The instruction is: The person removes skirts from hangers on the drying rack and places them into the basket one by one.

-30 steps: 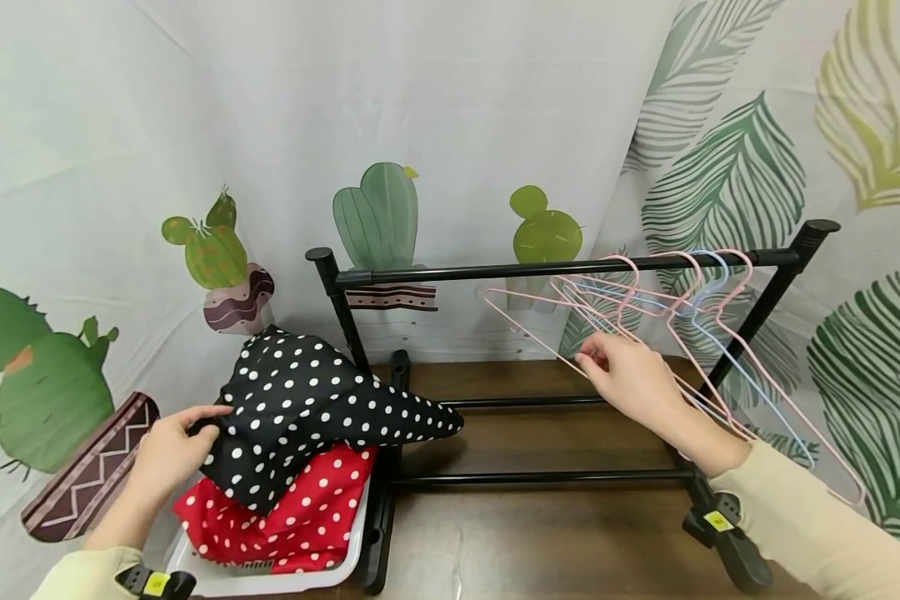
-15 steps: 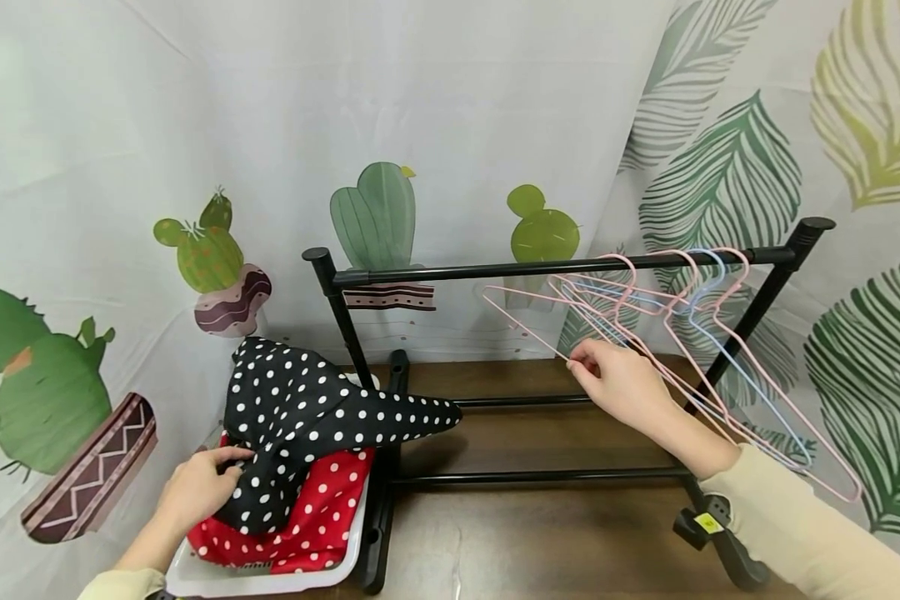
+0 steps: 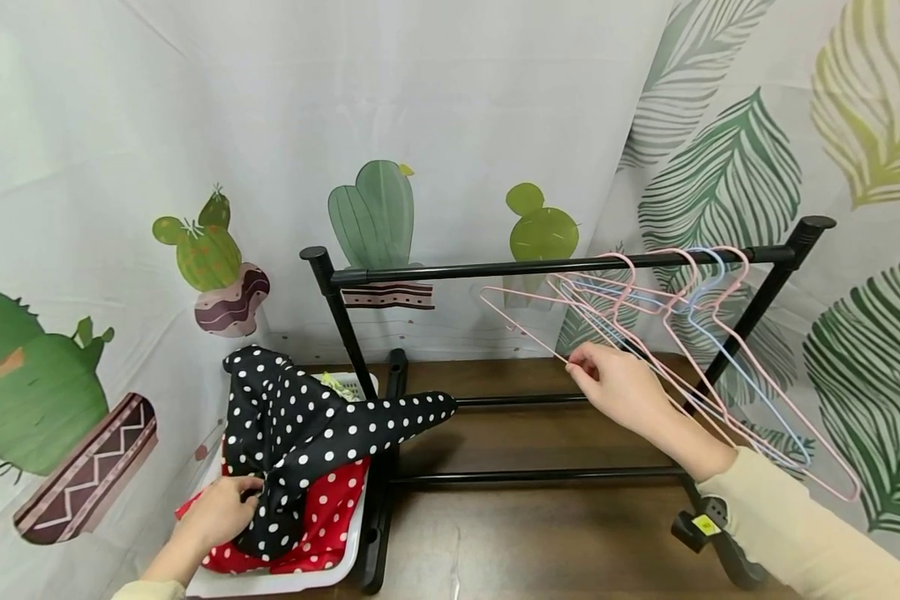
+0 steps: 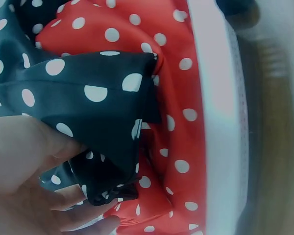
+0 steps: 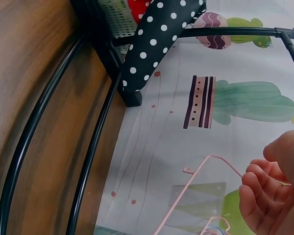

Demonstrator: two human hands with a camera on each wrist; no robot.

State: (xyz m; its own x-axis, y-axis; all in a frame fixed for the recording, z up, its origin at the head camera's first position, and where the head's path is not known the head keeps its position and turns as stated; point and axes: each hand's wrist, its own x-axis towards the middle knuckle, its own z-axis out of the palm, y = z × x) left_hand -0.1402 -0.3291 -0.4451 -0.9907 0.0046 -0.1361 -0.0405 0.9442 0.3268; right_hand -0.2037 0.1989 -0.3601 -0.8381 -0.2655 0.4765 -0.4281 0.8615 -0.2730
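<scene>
My left hand (image 3: pixel 221 510) pinches a fold of black cloth with white dots (image 3: pixel 322 442), which lies heaped over red dotted cloth (image 3: pixel 339 504) in a white basket (image 3: pixel 358 521). One tapered end of the black cloth sticks out past the basket toward the rack. In the left wrist view the thumb presses on the cloth (image 4: pixel 98 98), with fingers behind it. At the right, my right hand (image 3: pixel 618 385) pinches the lower bar of a pink hanger (image 3: pixel 513 323). That hanger hangs on the black rack's top bar (image 3: pixel 450 272).
Pink hangers and a blue hanger (image 3: pixel 753 367) hang close together at the rack's right end. Two lower bars (image 3: pixel 532 477) cross the rack above the brown tabletop (image 3: pixel 555 542). Something yellow-green (image 3: pixel 337 385) shows at the basket's back. A printed curtain (image 3: pixel 450 100) stands behind.
My left hand has moved right and nearer the front edge, drawing the black cloth down and uncovering the basket's back. My right hand shifted slightly left along the hanger, then stayed.
</scene>
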